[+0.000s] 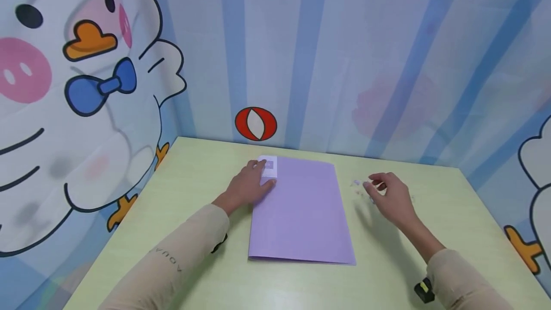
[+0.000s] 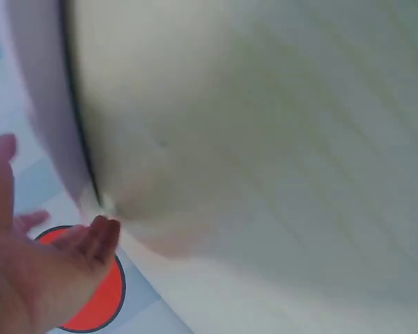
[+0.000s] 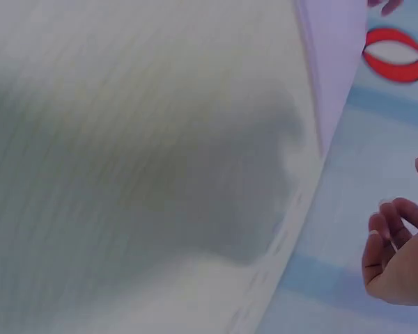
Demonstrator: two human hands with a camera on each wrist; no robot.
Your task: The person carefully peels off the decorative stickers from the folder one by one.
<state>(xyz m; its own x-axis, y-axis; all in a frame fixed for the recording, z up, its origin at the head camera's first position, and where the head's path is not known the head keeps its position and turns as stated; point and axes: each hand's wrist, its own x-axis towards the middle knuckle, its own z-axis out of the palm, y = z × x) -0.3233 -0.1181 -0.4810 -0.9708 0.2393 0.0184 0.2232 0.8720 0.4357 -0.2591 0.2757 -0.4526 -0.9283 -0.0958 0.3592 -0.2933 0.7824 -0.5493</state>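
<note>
A purple paper folder (image 1: 303, 214) lies on the table, a white label with a small purple print (image 1: 269, 166) at its upper left corner. My left hand (image 1: 248, 184) rests over the folder's left edge beside that label, thumb on the purple face and fingertips at the label. In the left wrist view, the fingertips (image 2: 106, 236) are right at the folder's corner. To the right of the folder, my right hand (image 1: 391, 200) hovers above some small clear and purplish bits (image 1: 356, 183). Its fingers (image 3: 393, 226) are loosely bent, with the thumb apart from them.
The pale yellow table (image 1: 206, 166) backs onto a blue striped cloth (image 1: 336, 61) with cartoon ducks and a red ball print. Dark wrist devices (image 1: 424, 291) sit at both cuffs. Several small bits lie scattered beneath and around the right hand.
</note>
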